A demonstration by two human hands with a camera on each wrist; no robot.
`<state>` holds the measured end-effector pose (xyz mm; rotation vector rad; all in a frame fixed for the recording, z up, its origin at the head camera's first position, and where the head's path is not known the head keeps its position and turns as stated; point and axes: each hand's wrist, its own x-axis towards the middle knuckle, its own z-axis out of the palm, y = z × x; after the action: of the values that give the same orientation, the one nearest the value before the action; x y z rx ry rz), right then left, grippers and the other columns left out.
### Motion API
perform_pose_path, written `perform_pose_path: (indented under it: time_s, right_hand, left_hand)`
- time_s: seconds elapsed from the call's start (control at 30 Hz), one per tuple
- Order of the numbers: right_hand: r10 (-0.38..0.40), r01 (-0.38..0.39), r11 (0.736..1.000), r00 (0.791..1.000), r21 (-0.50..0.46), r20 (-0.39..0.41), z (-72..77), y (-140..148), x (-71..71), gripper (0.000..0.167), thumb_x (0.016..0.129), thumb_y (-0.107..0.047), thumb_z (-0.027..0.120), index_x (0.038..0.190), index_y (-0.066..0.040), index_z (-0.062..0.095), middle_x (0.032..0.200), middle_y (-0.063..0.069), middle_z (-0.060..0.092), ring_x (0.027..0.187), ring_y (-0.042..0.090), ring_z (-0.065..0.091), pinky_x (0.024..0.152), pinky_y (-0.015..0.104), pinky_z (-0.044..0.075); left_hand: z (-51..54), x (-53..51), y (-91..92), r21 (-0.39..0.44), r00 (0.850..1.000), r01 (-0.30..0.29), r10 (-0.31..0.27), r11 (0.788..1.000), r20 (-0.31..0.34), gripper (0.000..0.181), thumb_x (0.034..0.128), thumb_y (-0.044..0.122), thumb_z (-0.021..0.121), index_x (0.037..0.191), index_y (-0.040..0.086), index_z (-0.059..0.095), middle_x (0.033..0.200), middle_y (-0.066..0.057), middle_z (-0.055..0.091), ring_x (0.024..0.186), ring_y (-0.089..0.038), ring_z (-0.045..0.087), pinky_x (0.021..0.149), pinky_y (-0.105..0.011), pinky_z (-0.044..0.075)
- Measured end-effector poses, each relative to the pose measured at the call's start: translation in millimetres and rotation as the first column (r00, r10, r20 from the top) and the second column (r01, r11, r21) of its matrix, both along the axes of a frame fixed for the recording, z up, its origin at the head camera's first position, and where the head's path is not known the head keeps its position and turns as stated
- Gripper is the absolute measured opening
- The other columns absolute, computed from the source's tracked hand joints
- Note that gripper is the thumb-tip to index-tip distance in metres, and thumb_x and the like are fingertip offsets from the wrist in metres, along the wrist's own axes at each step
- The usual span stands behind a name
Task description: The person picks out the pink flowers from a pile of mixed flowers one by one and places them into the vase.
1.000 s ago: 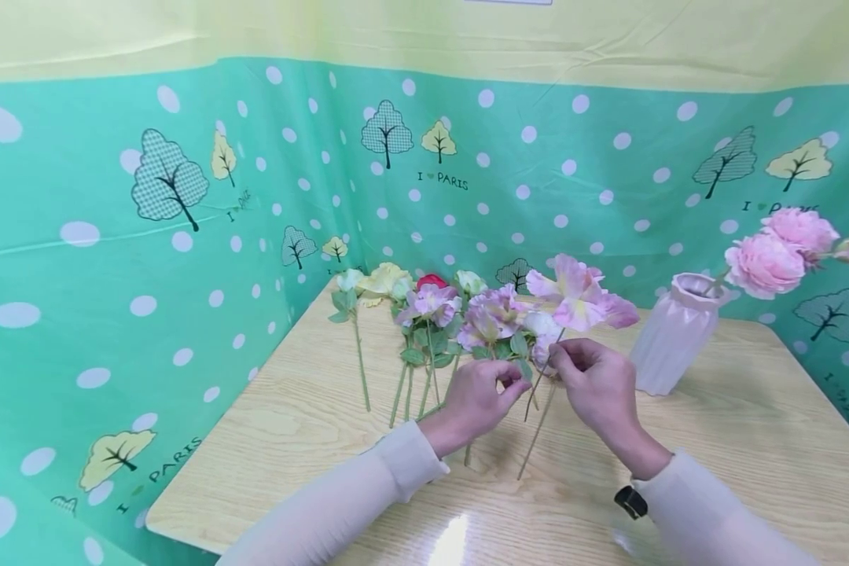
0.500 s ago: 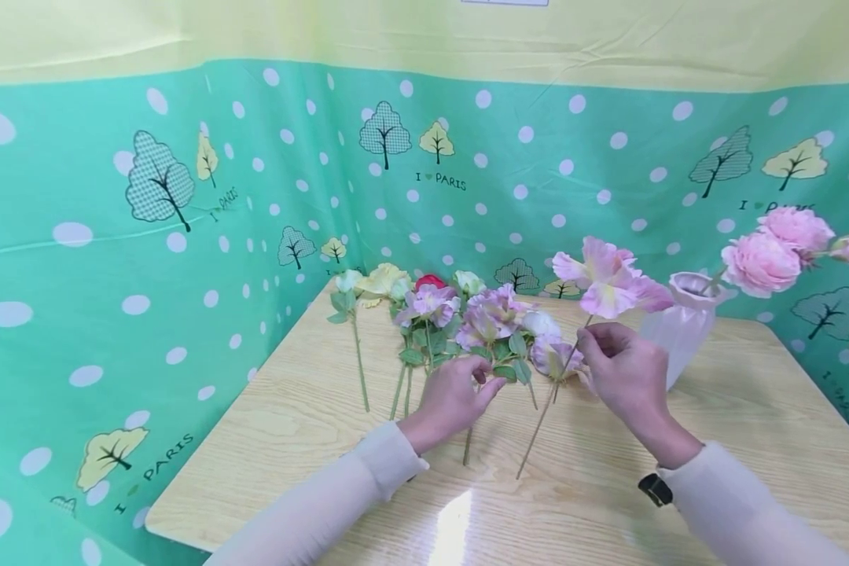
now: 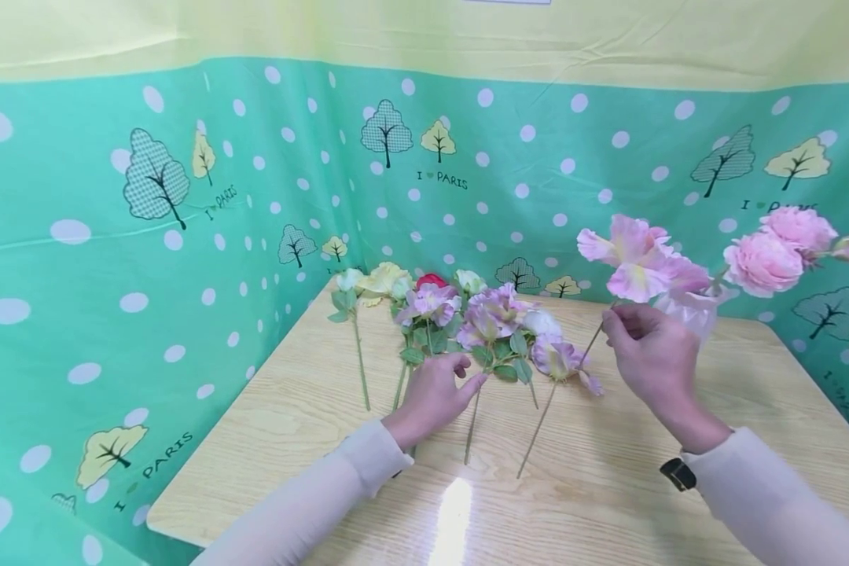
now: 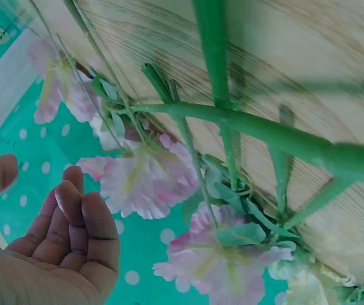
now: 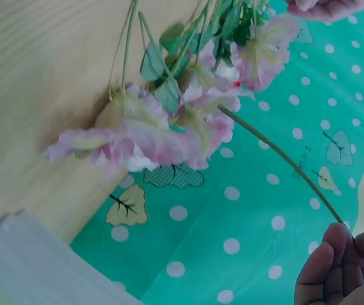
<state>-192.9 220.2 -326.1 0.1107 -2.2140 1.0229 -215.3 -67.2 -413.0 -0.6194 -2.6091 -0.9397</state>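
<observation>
My right hand (image 3: pixel 656 363) pinches the thin stem of a pink-lilac artificial flower (image 3: pixel 631 258) between thumb and fingertips, its bloom raised above the hand. In the right wrist view the bare stem (image 5: pixel 280 152) slants away from the fingers. Behind this hand stands a pale ridged vase (image 5: pixel 39 264), mostly hidden in the head view, holding pink flowers (image 3: pixel 764 263). The left hand (image 3: pixel 435 397) hovers over the stems of the lying flowers. Its fingers are loosely bent, with nothing between them in the left wrist view.
On the wooden table (image 3: pixel 283 448) lie several more artificial flowers: lilac ones (image 3: pixel 491 314), a red one (image 3: pixel 431 281), a yellow one (image 3: pixel 384 279) and a single white-green bud (image 3: pixel 349 279) at the left. A green patterned curtain (image 3: pixel 439 228) surrounds the back and left side.
My right hand has moved right and slightly up with the lilac flower, towards the vase. The left hand has drawn back to the left, away from that stem.
</observation>
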Motion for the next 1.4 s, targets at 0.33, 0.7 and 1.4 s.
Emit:
perform_pose_path:
  time_s: [0.33, 0.7, 1.4]
  right_hand:
    - [-0.063, 0.064, 0.998, 0.996, 0.009, -0.07, 23.9, 13.0, -6.0, 0.018, 0.095, -0.016, 0.073, 0.094, 0.001, 0.078, 0.083, 0.019, 0.075, 0.059, -0.015, 0.055, 0.057, 0.005, 0.044]
    - [-0.127, 0.129, 0.991, 0.991, 0.03, -0.041, 42.5, 27.3, -10.4, 0.024, 0.098, -0.02, 0.069, 0.098, 0.002, 0.078, 0.082, 0.01, 0.074, 0.059, -0.016, 0.053, 0.055, 0.004, 0.043]
    - [-0.308, 0.307, 0.951, 0.951, -0.034, -0.037, 87.5, 66.1, -23.9, 0.035, 0.097, -0.028, 0.06, 0.106, 0.0, 0.077, 0.064, -0.045, 0.042, 0.061, -0.021, 0.045, 0.067, 0.006, 0.036]
  left_hand:
    - [-0.5, -1.0, -9.4, -0.015, 0.999, -0.042, 0.042, 0.999, 0.009, 0.029, 0.0952, 0.036, 0.074, 0.101, 0.008, 0.072, 0.092, -0.007, 0.074, 0.076, -0.017, 0.065, 0.069, -0.033, 0.054]
    - [-1.2, -2.3, -15.5, -0.026, 0.998, -0.063, 0.063, 0.998, 0.01, 0.028, 0.0959, 0.037, 0.073, 0.102, 0.01, 0.072, 0.094, -0.007, 0.074, 0.08, -0.019, 0.066, 0.067, -0.034, 0.053]
    - [-3.2, -2.6, -17.4, -0.044, 0.996, -0.086, 0.088, 0.995, 0.034, 0.03, 0.0958, 0.038, 0.073, 0.104, 0.009, 0.071, 0.096, -0.009, 0.074, 0.083, -0.021, 0.066, 0.067, -0.035, 0.053]
